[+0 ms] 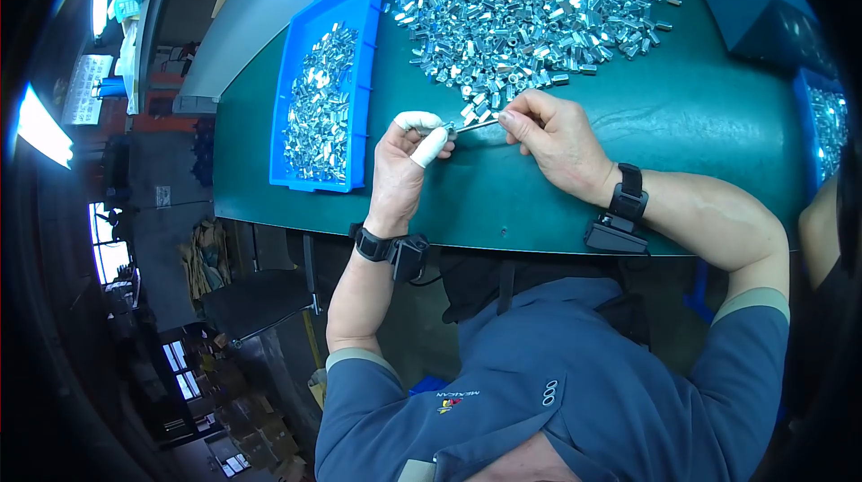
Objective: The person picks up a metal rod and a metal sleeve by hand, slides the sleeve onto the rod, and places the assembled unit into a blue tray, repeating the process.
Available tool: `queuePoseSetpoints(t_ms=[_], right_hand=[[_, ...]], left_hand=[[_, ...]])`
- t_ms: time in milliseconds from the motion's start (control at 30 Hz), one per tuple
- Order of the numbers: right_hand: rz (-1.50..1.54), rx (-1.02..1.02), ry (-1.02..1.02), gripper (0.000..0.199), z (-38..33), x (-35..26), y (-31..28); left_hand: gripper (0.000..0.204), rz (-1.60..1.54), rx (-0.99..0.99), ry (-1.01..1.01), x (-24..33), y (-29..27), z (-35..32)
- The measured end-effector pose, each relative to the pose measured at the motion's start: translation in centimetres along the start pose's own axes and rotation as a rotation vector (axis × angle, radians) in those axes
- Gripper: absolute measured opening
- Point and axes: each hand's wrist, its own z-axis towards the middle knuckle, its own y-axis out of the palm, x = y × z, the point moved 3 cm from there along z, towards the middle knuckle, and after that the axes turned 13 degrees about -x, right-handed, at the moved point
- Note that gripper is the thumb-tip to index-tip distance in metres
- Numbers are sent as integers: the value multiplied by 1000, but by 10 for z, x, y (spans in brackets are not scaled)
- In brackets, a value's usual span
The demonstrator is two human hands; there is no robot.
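My left hand, with white coverings on its thumb and forefinger, pinches a small shiny metal hex piece. My right hand grips a thin metal rod between thumb and fingers. The rod points left, and its tip meets the small piece; whether it goes inside cannot be made out. Just beyond both hands spreads a big heap of small silver hex pieces, its nearest ones lying close to the rod.
A blue plastic tray holding many similar pieces lies left of the heap on the green table. At the far right stand a dark blue machine housing and another blue bin. Part of another person's arm shows at the right edge.
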Motion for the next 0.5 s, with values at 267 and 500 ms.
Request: queuePoseSetpoints(t_ms=[267, 500], right_hand=[[-3, 4, -1, 21, -1, -3, 0], [-22, -12, 8, 26, 1, 1, 0]], left_hand=[[22, 37, -49, 23, 4, 12, -3], [21, 8, -71, 41, -1, 22, -3]])
